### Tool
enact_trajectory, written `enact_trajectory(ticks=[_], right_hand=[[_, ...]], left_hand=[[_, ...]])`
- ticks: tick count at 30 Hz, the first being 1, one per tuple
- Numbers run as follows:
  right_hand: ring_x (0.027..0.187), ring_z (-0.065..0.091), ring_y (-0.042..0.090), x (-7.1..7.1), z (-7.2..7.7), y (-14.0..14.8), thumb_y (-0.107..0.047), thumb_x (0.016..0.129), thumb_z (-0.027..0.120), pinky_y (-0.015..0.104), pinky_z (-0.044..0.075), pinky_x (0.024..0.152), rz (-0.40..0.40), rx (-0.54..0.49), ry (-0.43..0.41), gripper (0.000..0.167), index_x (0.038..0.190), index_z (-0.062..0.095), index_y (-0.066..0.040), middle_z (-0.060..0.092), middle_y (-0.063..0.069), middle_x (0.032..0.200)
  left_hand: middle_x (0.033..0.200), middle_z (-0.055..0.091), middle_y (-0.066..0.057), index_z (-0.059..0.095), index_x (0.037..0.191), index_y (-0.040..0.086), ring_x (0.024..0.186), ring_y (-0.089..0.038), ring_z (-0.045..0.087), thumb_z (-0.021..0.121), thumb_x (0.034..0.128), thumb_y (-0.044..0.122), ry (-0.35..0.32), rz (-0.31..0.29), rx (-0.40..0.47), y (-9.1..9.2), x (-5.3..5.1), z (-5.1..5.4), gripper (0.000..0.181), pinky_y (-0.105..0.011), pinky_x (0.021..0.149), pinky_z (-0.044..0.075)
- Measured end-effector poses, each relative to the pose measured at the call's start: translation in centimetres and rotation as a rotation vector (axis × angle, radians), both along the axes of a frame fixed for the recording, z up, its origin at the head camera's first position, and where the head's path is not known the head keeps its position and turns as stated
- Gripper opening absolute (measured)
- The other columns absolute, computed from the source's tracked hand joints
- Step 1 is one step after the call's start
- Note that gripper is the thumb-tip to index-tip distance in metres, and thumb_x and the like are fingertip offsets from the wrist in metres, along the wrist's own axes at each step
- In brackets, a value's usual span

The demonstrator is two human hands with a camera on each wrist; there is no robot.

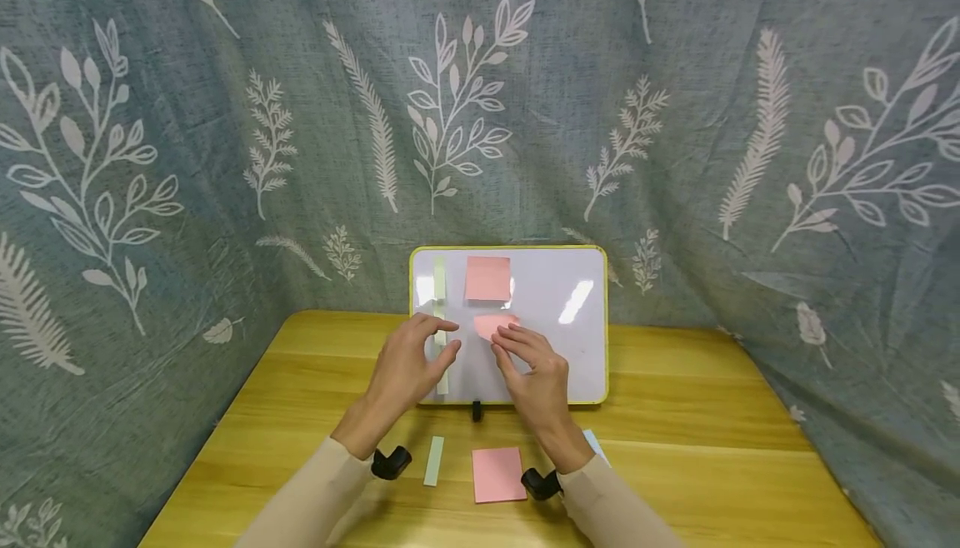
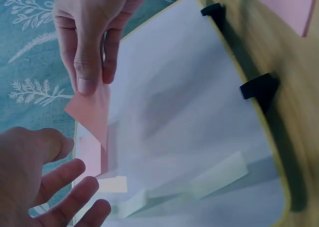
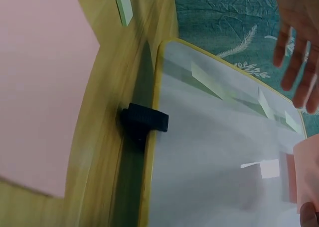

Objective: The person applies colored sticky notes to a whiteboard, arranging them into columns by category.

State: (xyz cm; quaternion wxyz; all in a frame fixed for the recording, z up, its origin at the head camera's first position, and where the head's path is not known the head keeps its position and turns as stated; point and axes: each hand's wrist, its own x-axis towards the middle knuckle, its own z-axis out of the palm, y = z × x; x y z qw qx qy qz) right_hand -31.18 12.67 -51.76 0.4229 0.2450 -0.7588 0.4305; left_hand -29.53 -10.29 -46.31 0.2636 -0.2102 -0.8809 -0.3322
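Observation:
My right hand [image 1: 536, 377] pinches a pink sticky note [image 1: 487, 326] between thumb and fingers, in front of the whiteboard [image 1: 551, 356]. In the left wrist view the right hand [image 2: 94, 32] grips the note [image 2: 92, 112] by one end, and the note bends. Another pink note [image 1: 488, 278] is on the board's upper part, above the held one. My left hand [image 1: 405, 365] is beside the held note with fingers apart, holding nothing. Pale green strips [image 1: 439, 280] run down the board's left side, partly hidden by the left hand.
On the wooden table [image 1: 675, 431], a pink pad [image 1: 498, 475] and a green strip pad [image 1: 433, 460] lie before the board. A blue piece [image 1: 597, 446] is partly behind the right wrist. Black clips [image 2: 261, 90] hold the board's lower edge. A patterned curtain [image 1: 525, 156] hangs behind.

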Motion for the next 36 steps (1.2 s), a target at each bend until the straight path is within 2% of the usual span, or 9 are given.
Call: enact_trajectory(ticks=[4, 12, 16, 25, 36], right_hand=[[0.123, 0.085, 0.042, -0.5, -0.1, -0.7, -0.001, 0.097, 0.094, 0.053, 0.068, 0.107, -0.003, -0.007, 0.009, 0.020, 0.117, 0.092, -0.001, 0.089, 0.018, 0.121], [0.123, 0.084, 0.043, -1.3, -0.1, -1.8, 0.000, 0.096, 0.094, 0.057, 0.068, 0.107, -0.029, -0.007, 0.029, 0.020, 0.116, 0.091, 0.001, 0.089, 0.020, 0.122], [0.124, 0.084, 0.043, -1.5, -0.2, -2.4, -0.001, 0.096, 0.094, 0.056, 0.068, 0.108, -0.026, -0.018, 0.032, 0.020, 0.116, 0.091, 0.001, 0.089, 0.020, 0.124], [0.124, 0.083, 0.044, -2.1, -0.4, -3.0, 0.001, 0.096, 0.093, 0.056, 0.068, 0.108, -0.065, -0.008, 0.047, 0.020, 0.116, 0.091, 0.001, 0.089, 0.020, 0.122], [0.123, 0.084, 0.045, -2.5, -0.6, -3.2, 0.000, 0.096, 0.094, 0.055, 0.068, 0.108, -0.086, 0.001, 0.038, 0.018, 0.115, 0.092, 0.000, 0.089, 0.020, 0.121]], left_hand=[[0.126, 0.082, -0.014, 0.086, 0.132, 0.009, 0.118, -0.038, 0.080, 0.088, 0.1060, 0.020, 0.017, 0.000, -0.006, 0.0, -0.6, 0.8, 0.028, -0.057, 0.100, 0.067], [0.130, 0.081, -0.017, 0.085, 0.134, 0.008, 0.122, -0.042, 0.078, 0.092, 0.1025, 0.018, 0.070, -0.008, -0.014, -0.3, -2.5, 2.5, 0.034, -0.063, 0.105, 0.065], [0.133, 0.080, -0.016, 0.084, 0.135, 0.009, 0.123, -0.042, 0.076, 0.092, 0.1028, 0.019, 0.064, 0.005, -0.025, -0.5, -3.3, 3.0, 0.035, -0.066, 0.104, 0.061], [0.135, 0.079, -0.016, 0.084, 0.136, 0.010, 0.124, -0.043, 0.075, 0.093, 0.1021, 0.019, 0.084, 0.009, -0.044, -0.7, -4.6, 3.4, 0.036, -0.067, 0.104, 0.059], [0.141, 0.077, -0.015, 0.083, 0.138, 0.012, 0.128, -0.043, 0.073, 0.091, 0.1035, 0.018, 0.087, 0.009, -0.056, -0.5, -5.4, 3.4, 0.036, -0.069, 0.106, 0.059]])
